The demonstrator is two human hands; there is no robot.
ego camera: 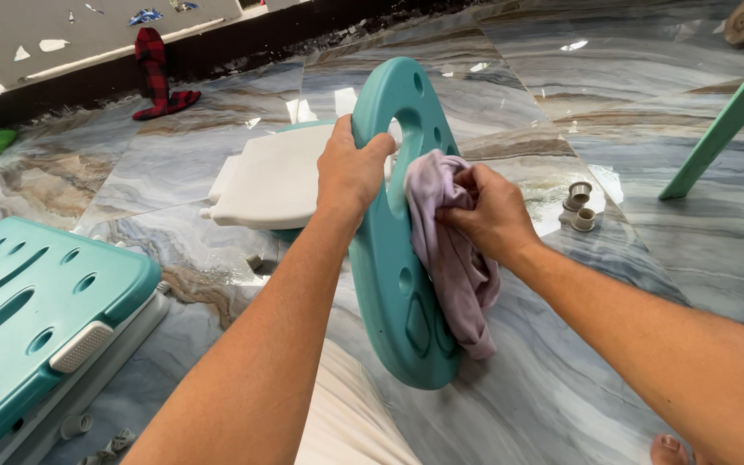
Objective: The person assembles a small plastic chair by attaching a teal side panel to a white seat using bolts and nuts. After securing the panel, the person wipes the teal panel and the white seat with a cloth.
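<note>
A teal oval plastic panel with several holes stands on edge on the marble floor, its lower end near my knee. My left hand grips its upper left rim and holds it upright. My right hand is closed on a crumpled pale lilac cloth and presses it against the panel's right face beside the large central opening. The cloth's tail hangs down the panel.
A white plastic lid-shaped part lies on the floor behind the panel. A teal perforated seat with a white base sits at the left. Two small grey caps lie at the right, near a slanted green leg. A red checked cloth lies by the far wall.
</note>
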